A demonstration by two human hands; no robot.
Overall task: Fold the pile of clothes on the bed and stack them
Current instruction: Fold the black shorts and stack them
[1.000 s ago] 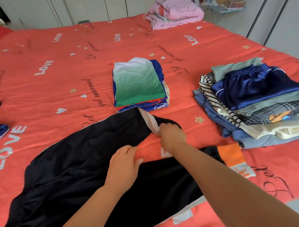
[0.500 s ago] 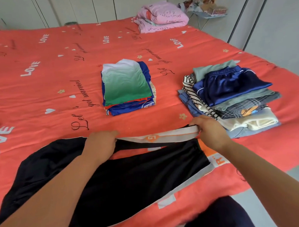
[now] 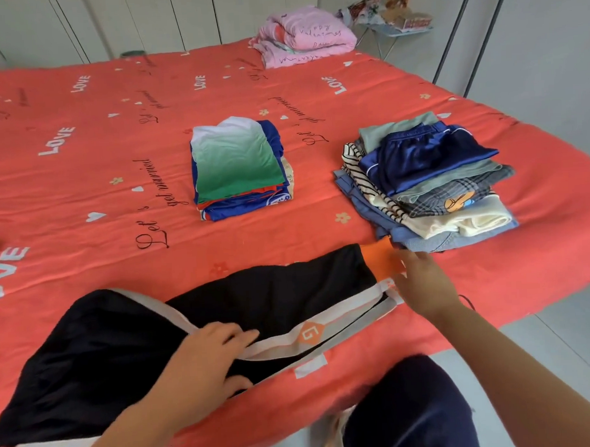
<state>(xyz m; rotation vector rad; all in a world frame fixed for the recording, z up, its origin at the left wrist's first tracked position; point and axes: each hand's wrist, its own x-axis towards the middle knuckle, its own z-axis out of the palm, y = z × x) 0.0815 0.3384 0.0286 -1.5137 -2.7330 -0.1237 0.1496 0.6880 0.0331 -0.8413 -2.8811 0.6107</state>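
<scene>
Since half a second ago the grey-white band has been let go and folded down toward the near edge; the black garment (image 3: 273, 292) with grey-white trim and an orange end panel now lies flat along the near side of the coral-red printed bedcover (image 3: 83, 198). The left hand (image 3: 208, 359) rests open on the black cloth, fingers spread, fingertips touching the band. The right hand (image 3: 421, 285), slightly blurred, is open with fingers straight against the orange end, gripping nothing. Beyond lie a folded stack topped by a green-to-white shirt (image 3: 237, 165) and, to the right, a folded stack topped by navy satin shorts (image 3: 426, 160).
</scene>
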